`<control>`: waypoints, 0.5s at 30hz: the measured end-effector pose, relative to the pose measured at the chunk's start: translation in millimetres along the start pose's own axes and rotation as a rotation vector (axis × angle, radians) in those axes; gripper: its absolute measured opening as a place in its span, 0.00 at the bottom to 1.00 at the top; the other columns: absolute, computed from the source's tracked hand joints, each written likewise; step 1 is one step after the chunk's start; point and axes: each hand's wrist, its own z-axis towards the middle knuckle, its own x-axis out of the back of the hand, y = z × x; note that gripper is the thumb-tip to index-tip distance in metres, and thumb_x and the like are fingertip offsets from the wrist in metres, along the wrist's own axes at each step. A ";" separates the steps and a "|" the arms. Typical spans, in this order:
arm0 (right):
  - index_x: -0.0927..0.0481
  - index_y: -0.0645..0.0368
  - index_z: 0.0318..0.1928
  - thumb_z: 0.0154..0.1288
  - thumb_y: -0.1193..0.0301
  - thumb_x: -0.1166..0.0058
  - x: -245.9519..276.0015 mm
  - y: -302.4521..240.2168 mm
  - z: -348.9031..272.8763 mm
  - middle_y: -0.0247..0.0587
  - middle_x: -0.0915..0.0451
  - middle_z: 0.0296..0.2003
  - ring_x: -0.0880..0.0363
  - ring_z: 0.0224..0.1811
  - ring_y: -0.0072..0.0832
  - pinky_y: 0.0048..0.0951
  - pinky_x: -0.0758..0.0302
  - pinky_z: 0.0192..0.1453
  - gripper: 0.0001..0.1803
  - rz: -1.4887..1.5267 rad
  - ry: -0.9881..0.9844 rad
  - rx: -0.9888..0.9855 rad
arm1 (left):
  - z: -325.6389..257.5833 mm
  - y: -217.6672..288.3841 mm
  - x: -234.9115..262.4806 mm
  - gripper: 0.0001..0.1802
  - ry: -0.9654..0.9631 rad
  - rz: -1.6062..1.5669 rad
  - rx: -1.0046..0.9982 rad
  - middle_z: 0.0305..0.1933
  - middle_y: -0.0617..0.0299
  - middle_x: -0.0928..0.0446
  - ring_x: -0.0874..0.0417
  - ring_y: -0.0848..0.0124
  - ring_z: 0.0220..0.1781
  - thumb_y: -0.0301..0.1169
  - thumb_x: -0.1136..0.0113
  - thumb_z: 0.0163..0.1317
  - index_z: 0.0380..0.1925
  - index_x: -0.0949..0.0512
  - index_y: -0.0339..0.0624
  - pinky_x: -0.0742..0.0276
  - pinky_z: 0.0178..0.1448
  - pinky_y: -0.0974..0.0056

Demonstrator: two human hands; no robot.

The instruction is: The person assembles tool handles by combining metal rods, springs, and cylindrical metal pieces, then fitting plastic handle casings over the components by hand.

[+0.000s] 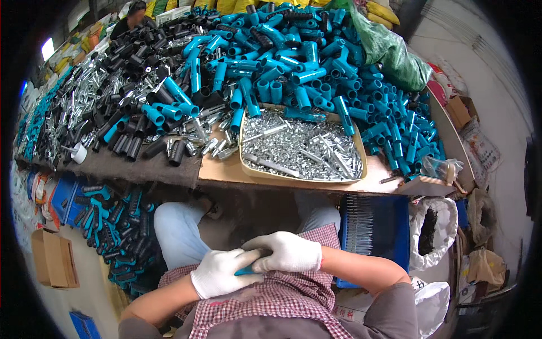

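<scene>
Both my hands wear white knit gloves and meet above my lap, over a checked apron. My left hand (221,274) is closed round a teal plastic part (244,271), of which only a small bit shows between the fingers. From the right, my right hand (289,252) lies over the same spot, its fingers curled down against the part and the left fingers. Something dark shows in the gap between the two hands, too covered to make out. The rest of the part is hidden by the gloves.
On the table ahead, a cream tray (248,168) of small metal pieces stands before a heap of teal tubular housings (305,68). Black sleeves and metal rods (113,85) pile up left. Finished-looking teal-and-black handles (121,237) lie low left; a blue crate (389,226) of rods sits right.
</scene>
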 end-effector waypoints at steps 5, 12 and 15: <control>0.16 0.58 0.47 0.59 0.63 0.40 51.9 -1.4 -4.2 0.48 0.17 0.41 0.18 0.46 0.45 0.39 0.23 0.52 0.18 -0.628 0.185 0.318 | 18.2 15.3 9.5 0.19 -0.024 -0.022 0.213 0.44 0.60 0.19 0.16 0.66 0.32 0.38 0.27 0.44 0.38 0.17 0.49 0.19 0.30 0.62; 0.12 0.52 0.33 0.55 0.64 0.40 154.3 44.6 -25.9 0.45 0.20 0.33 0.19 0.39 0.43 0.40 0.23 0.46 0.09 -1.010 0.980 -0.191 | 15.2 16.0 10.6 0.25 0.123 0.037 0.212 0.26 0.60 0.21 0.16 0.60 0.26 0.44 0.28 0.48 0.47 0.19 0.48 0.22 0.29 0.60; 0.12 0.52 0.32 0.55 0.62 0.40 156.0 46.5 -13.7 0.45 0.20 0.32 0.19 0.39 0.44 0.41 0.23 0.46 0.10 -1.193 0.873 -0.205 | 17.1 16.7 10.6 0.25 0.121 0.028 0.203 0.25 0.60 0.21 0.16 0.60 0.26 0.43 0.28 0.48 0.47 0.19 0.47 0.22 0.29 0.60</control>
